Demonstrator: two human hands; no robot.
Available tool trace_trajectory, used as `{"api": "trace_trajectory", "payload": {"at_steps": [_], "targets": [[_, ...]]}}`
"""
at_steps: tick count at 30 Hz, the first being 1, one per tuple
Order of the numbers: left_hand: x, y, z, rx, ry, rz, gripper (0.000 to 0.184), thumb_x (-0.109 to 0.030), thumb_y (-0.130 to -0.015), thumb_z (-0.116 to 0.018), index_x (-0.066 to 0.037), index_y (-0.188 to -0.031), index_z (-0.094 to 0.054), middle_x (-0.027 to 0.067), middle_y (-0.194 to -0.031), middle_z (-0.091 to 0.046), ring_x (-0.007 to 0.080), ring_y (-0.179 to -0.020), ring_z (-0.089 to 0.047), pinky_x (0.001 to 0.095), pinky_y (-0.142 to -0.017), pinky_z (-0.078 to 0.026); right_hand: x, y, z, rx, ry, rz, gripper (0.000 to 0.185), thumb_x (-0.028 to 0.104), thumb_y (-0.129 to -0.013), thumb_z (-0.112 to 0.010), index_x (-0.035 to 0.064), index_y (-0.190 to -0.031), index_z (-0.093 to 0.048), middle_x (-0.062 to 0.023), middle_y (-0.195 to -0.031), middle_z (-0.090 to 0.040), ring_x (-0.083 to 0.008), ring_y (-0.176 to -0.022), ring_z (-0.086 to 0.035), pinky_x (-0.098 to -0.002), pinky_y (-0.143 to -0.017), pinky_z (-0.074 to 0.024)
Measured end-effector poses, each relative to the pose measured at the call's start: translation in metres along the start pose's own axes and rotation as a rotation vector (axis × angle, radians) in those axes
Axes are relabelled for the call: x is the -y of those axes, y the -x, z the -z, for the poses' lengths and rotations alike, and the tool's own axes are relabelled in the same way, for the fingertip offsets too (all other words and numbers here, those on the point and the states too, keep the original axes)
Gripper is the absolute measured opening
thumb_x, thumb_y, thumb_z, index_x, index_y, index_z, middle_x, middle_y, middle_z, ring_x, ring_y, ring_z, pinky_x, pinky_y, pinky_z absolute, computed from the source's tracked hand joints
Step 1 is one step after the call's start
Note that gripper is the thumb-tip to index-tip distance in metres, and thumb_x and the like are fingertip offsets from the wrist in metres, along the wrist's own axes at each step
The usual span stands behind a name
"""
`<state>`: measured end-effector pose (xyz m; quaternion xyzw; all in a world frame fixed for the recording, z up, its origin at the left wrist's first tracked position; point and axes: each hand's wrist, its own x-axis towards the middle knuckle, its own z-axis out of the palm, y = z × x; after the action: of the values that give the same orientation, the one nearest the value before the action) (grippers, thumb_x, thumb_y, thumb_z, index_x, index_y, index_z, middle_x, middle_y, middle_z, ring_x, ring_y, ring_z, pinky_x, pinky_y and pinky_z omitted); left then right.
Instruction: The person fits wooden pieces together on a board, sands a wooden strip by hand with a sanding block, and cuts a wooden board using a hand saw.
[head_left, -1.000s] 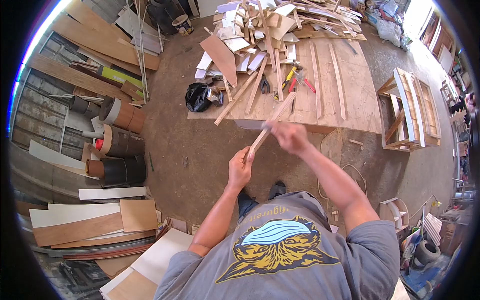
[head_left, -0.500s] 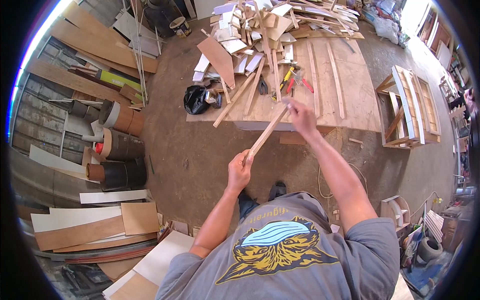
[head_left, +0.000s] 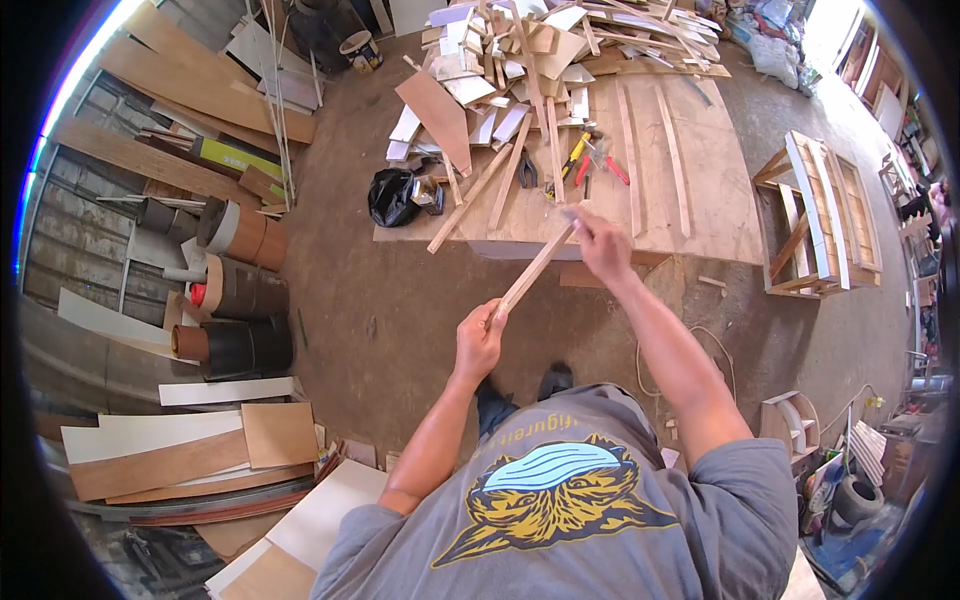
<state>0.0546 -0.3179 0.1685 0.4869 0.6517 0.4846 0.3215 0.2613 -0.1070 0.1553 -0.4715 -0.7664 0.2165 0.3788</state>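
A slim wooden strip (head_left: pixel 535 270) slants up and away in front of my body. Its near end is gripped in my left hand (head_left: pixel 478 340), the fingers wrapped round it. My right hand (head_left: pixel 604 248) is at the strip's far end, fingers closed. Something small and greyish shows at those fingertips, too blurred to name. Beyond the hands, on the low wooden platform (head_left: pixel 715 215), lie a yellow-and-black hammer (head_left: pixel 575 158), red-handled pliers (head_left: pixel 610 168) and dark-handled pliers (head_left: pixel 526 172).
Several loose strips (head_left: pixel 672 150) and a heap of wood offcuts (head_left: pixel 540 60) cover parts of the platform. A black bag (head_left: pixel 393 198) sits at its left corner. Rolls of sheet material (head_left: pixel 245 285) stand left. A wooden frame (head_left: pixel 820 215) is at right; a cord (head_left: pixel 645 375) lies on the floor.
My right hand has shifted slightly down toward me at the strip's far end. My left hand keeps its hold in the same place.
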Motion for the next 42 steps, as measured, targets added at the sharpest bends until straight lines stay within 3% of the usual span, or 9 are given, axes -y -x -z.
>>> {"api": "trace_trajectory", "payload": {"at_steps": [3, 9, 16, 20, 27, 32, 36, 39, 42], "targets": [[0.005, -0.002, -0.003, -0.007, 0.034, 0.019, 0.033, -0.021, -0.107, -0.063, 0.005, -0.125, -0.068, -0.0008, -0.094, -0.065, 0.0068, -0.085, -0.056, 0.0239, -0.077, -0.048, 0.012, 0.007, -0.004, 0.033, 0.063, -0.036, 0.028, 0.022, -0.102, -0.062, 0.0239, -0.127, -0.073, -0.0099, -0.105, -0.078, -0.0274, -0.087, -0.076, -0.0406, -0.071, -0.0597], [0.003, -0.010, -0.009, -0.028, 0.071, 0.068, 0.036, -0.026, -0.108, -0.060, 0.006, -0.124, -0.068, -0.0031, -0.087, -0.060, 0.0065, -0.079, -0.050, 0.0241, -0.071, -0.045, 0.089, 0.061, -0.009, 0.317, -0.056, 0.359, 0.028, 0.023, -0.101, -0.063, 0.0208, -0.127, -0.072, -0.0096, -0.101, -0.077, -0.0280, -0.082, -0.075, -0.0418, -0.067, -0.0597], [0.001, -0.014, -0.012, -0.034, 0.178, 0.056, 0.038, -0.027, -0.109, -0.059, 0.006, -0.125, -0.068, -0.0085, -0.082, -0.053, 0.0019, -0.072, -0.042, 0.0210, -0.061, -0.035, 0.049, 0.014, -0.008, 0.024, 0.072, 0.060, 0.029, 0.022, -0.101, -0.064, 0.0193, -0.128, -0.071, -0.0090, -0.102, -0.077, -0.0286, -0.082, -0.075, -0.0426, -0.066, -0.0580], [-0.007, -0.012, -0.012, -0.017, 0.240, 0.154, 0.036, -0.027, -0.109, -0.059, 0.004, -0.125, -0.069, -0.0095, -0.079, -0.049, 0.0016, -0.070, -0.039, 0.0206, -0.059, -0.033, 0.070, 0.040, -0.004, 0.221, 0.053, 0.359, 0.032, 0.025, -0.098, -0.067, 0.0228, -0.130, -0.071, -0.0086, -0.105, -0.077, -0.0294, -0.085, -0.075, -0.0424, -0.067, -0.0588], [0.000, -0.006, -0.012, 0.069, 0.317, 0.203, 0.033, -0.029, -0.109, -0.058, 0.000, -0.119, -0.070, -0.0101, -0.074, -0.046, 0.0006, -0.064, -0.037, 0.0207, -0.054, -0.029, 0.018, 0.001, 0.010, -0.096, 0.160, -0.103, 0.030, 0.022, -0.100, -0.065, 0.0244, -0.130, -0.071, -0.0083, -0.110, -0.078, -0.0276, -0.086, -0.077, -0.0396, -0.067, -0.0601], [0.001, -0.008, -0.011, 0.165, 0.373, 0.388, 0.039, -0.035, -0.110, -0.053, 0.000, -0.114, -0.071, -0.0081, -0.070, -0.045, 0.0017, -0.060, -0.038, 0.0213, -0.053, -0.031, 0.038, 0.031, 0.025, 0.088, 0.111, 0.374, 0.033, 0.022, -0.101, -0.066, 0.0208, -0.133, -0.071, -0.0112, -0.093, -0.077, -0.0238, -0.074, -0.075, -0.0385, -0.063, -0.0582], [-0.014, -0.005, -0.012, 0.289, 0.449, 0.528, 0.044, -0.042, -0.111, -0.049, -0.002, -0.117, -0.068, -0.0065, -0.067, -0.046, 0.0028, -0.051, -0.035, 0.0223, -0.044, -0.028, -0.005, 0.017, 0.019, -0.078, 0.054, -0.096, 0.031, 0.022, -0.100, -0.066, 0.0207, -0.130, -0.073, -0.0116, -0.099, -0.077, -0.0267, -0.076, -0.076, -0.0395, -0.067, -0.0597], [-0.016, -0.008, -0.012, 0.312, 0.503, 0.603, 0.047, -0.043, -0.111, -0.047, -0.001, -0.119, -0.068, -0.0060, -0.066, -0.045, 0.0037, -0.049, -0.033, 0.0234, -0.042, -0.028, 0.019, 0.040, 0.016, -0.066, 0.014, 0.302, 0.031, 0.022, -0.102, -0.065, 0.0205, -0.131, -0.072, -0.0121, -0.103, -0.078, -0.0242, -0.082, -0.077, -0.0380, -0.070, -0.0608], [-0.019, -0.005, -0.008, 0.344, 0.530, 0.644, 0.049, -0.043, -0.111, -0.047, 0.000, -0.121, -0.069, -0.0060, -0.066, -0.044, 0.0038, -0.049, -0.033, 0.0235, -0.042, -0.028, 0.005, 0.040, 0.025, 0.031, 0.057, 0.094, 0.030, 0.023, -0.101, -0.065, 0.0252, -0.130, -0.072, -0.0107, -0.105, -0.077, -0.0271, -0.085, -0.076, -0.0385, -0.070, -0.0602]]}}
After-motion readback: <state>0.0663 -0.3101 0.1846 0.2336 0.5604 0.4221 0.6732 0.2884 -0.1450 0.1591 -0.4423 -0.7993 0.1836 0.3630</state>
